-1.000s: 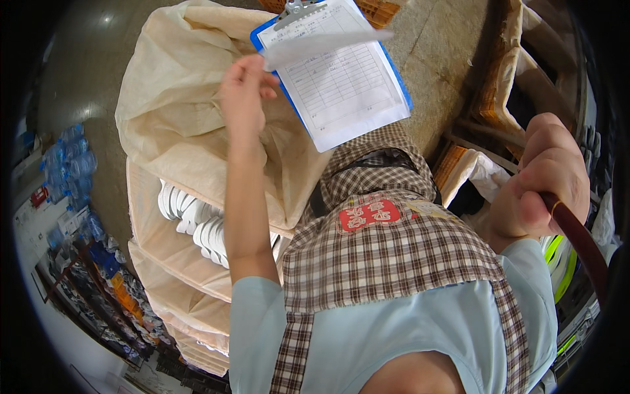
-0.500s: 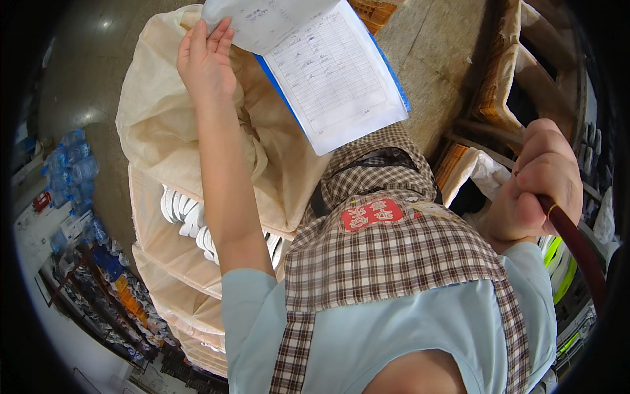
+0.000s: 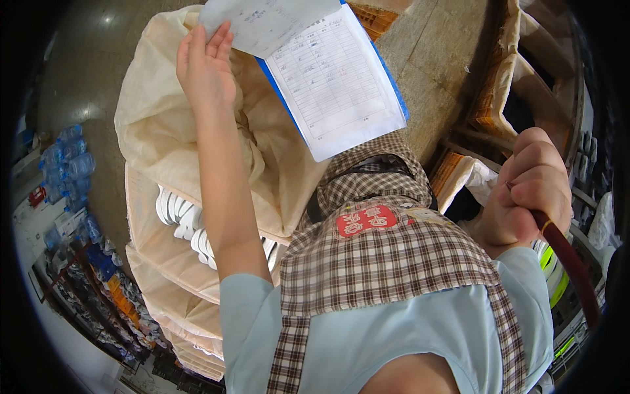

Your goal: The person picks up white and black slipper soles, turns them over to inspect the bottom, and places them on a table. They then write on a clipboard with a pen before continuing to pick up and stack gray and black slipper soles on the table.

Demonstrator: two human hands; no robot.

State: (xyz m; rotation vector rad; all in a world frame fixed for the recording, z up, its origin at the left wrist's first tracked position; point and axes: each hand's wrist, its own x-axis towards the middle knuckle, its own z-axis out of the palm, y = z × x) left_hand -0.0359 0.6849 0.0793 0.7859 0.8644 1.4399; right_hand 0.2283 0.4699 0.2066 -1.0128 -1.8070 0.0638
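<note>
My left hand [image 3: 207,69] is raised at the upper left, its fingers closed on the edge of a lifted sheet of paper [image 3: 269,23]. Beneath that sheet lies a page with a ruled table and handwriting [image 3: 341,92], backed by a blue clipboard [image 3: 401,98]. My right hand [image 3: 535,187] is at the right, fingers curled round a dark red pen [image 3: 572,266] with a thin gold ring. The pen's thin tip shows between the fingers, and its thick end reaches toward the lower right. Pen and clipboard are well apart.
Cream cloth-lined bins [image 3: 157,111] stand on the left, one holding several white curved pieces [image 3: 180,213]. Wicker baskets with cloth liners [image 3: 492,105] line the right side. Clear blue-tinted bottles [image 3: 69,164] are grouped at the far left. A checked apron [image 3: 387,269] covers my front.
My right hand and the pen have shifted slightly left and down. The lifted sheet and the clipboard have moved only a little; both grips look the same.
</note>
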